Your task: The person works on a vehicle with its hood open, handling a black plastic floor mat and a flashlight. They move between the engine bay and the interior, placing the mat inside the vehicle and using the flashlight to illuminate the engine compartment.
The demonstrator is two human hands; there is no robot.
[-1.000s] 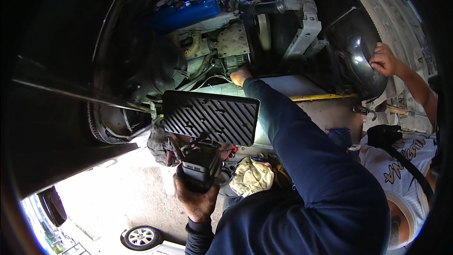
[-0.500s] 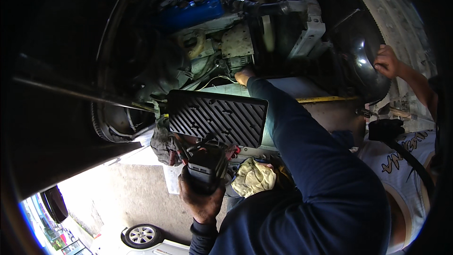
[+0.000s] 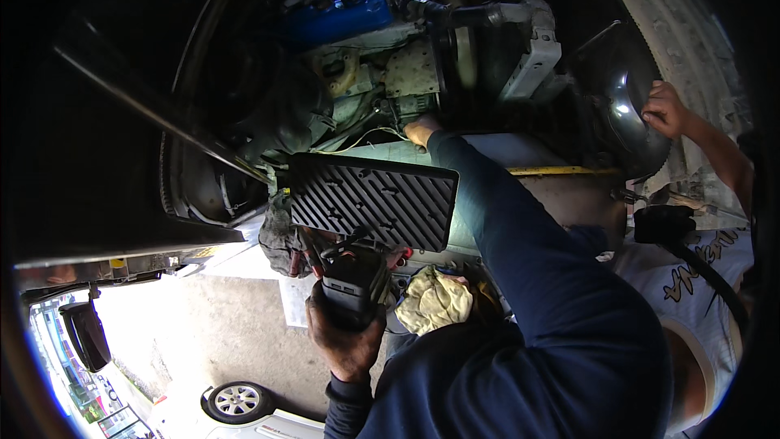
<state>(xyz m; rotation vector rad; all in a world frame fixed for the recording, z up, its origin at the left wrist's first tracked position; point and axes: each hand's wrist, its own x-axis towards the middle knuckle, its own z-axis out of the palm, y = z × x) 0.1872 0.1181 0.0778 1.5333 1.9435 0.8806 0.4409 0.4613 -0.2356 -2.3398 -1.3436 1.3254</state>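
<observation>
My left hand (image 3: 345, 345) is wrapped around the black battery base of a work light (image 3: 374, 199). Its flat rectangular panel has slanted ribs facing me, and light falls from its far side into a vehicle's engine bay. My right arm, in a navy sleeve, stretches over the front edge of the bay. Low among the engine parts is my right hand (image 3: 420, 131), beside a thin pale wire (image 3: 357, 141); its fingers are mostly hidden. A blue engine cover (image 3: 345, 18) lies farther back.
At the right, another person's hand (image 3: 666, 108) rests by the black rim of the bay. A slanting rod (image 3: 162, 114) stands at the left. A yellowish cloth (image 3: 435, 301) and a dark rag (image 3: 280, 236) lie near the front edge. A car wheel (image 3: 238, 401) shows below.
The view has shifted slightly, so the rod and the vehicle's side at left sit differently. Both my hands keep their places, the left one still around the work light.
</observation>
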